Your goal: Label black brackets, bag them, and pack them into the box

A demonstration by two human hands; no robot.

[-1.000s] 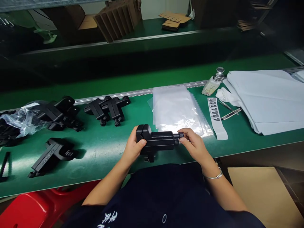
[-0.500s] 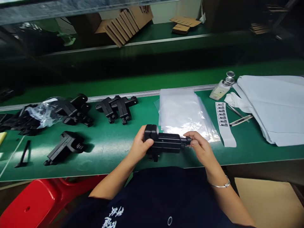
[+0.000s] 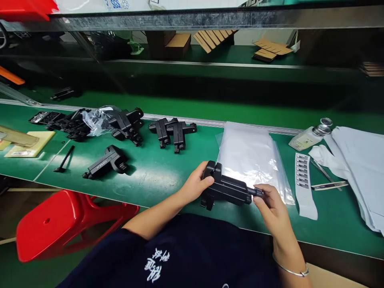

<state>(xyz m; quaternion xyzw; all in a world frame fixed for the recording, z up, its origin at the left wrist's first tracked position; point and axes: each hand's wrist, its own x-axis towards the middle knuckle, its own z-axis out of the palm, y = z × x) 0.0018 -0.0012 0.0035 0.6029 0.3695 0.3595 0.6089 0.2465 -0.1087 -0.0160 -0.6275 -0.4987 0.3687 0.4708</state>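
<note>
Above the green table's front edge I hold a black plastic bracket [image 3: 229,189] with a long ribbed body. My left hand [image 3: 193,185] wraps its wide, clamp-like end, thumb on top. The thumb and fingers of my right hand [image 3: 274,210] pinch a small knob [image 3: 257,192] on a rod at the bracket's other end. Behind it lies a stack of clear plastic bags [image 3: 249,148]. A similar bracket marked BOSCH [image 3: 106,162] rests on the table to the left, and two more brackets [image 3: 178,134] lie overlapping further back.
Further left are piled black brackets [image 3: 127,124], a crumpled clear bag [image 3: 99,122] and a small T-shaped black part [image 3: 64,160]. To the right are a label strip [image 3: 303,188], tweezers [image 3: 328,185], a pump bottle [image 3: 309,138] and white sheets [image 3: 360,168]. A red stool [image 3: 48,224] stands below.
The camera view has shifted, so the table scene sits differently. The knob end is drawn out further from the bracket's body, with my right hand still on it.
</note>
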